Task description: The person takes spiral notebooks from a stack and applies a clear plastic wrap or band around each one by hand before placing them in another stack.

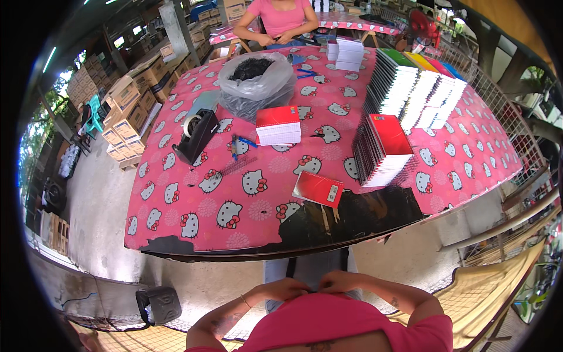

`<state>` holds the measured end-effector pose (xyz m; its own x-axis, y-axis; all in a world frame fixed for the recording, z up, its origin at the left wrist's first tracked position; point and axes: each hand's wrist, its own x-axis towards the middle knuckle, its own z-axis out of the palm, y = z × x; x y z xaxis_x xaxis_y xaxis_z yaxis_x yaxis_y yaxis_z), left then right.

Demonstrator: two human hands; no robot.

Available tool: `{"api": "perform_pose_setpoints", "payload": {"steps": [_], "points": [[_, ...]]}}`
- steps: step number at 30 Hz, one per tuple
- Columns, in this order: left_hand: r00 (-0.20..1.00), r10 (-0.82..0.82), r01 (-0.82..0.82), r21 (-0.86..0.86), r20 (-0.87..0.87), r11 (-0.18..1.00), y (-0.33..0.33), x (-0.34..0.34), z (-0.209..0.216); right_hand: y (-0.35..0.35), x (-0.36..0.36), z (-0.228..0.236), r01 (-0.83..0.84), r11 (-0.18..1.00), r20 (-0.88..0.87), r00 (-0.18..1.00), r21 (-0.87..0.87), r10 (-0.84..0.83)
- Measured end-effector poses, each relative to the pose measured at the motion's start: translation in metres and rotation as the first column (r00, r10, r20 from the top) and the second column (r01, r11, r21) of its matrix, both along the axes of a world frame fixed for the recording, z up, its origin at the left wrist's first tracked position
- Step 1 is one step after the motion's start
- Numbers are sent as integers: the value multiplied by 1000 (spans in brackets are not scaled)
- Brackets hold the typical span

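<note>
My left hand and my right hand meet at my waist, just below the table's near edge. Fingers on both are curled in at the front hem of my pink shirt, by a dark strap; what they grip is hidden. Nearest on the table lies a red spiral notebook, beside a torn black patch of the cover. Beyond it stand a short stack of red notebooks and a taller spiral-bound red stack. Blue-handled pliers and a loose wire coil lie to the left.
A black tape dispenser and a plastic bag of dark material occupy the left side. Multicoloured notebook stacks fill the back right. Another person sits across the table. Cardboard boxes stand left; a black container sits on the floor.
</note>
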<state>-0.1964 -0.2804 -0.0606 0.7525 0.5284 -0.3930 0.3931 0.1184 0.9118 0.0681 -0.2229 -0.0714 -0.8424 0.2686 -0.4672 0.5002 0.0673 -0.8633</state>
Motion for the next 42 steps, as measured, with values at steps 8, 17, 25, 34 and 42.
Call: {"api": "perform_pose_setpoints", "payload": {"steps": [8,17,25,34,42], "points": [[994,80,-101,-346,-76,933,3,-2,6,4,-7,13,-64,996,22,998,69,63],[997,39,-49,-150,-66,988,1,-6,8,8,-8,14,-66,997,-59,996,-42,63],[987,148,-153,-90,-64,984,-13,-7,-6,-1,6,0,-73,996,-79,995,-58,68],[928,350,-368,-178,-126,913,-39,-17,4,-14,29,-11,174,946,31,985,-274,-172],[958,91,-117,-81,-273,990,-20,-28,22,2,-15,27,-7,953,208,975,-303,73]]}}
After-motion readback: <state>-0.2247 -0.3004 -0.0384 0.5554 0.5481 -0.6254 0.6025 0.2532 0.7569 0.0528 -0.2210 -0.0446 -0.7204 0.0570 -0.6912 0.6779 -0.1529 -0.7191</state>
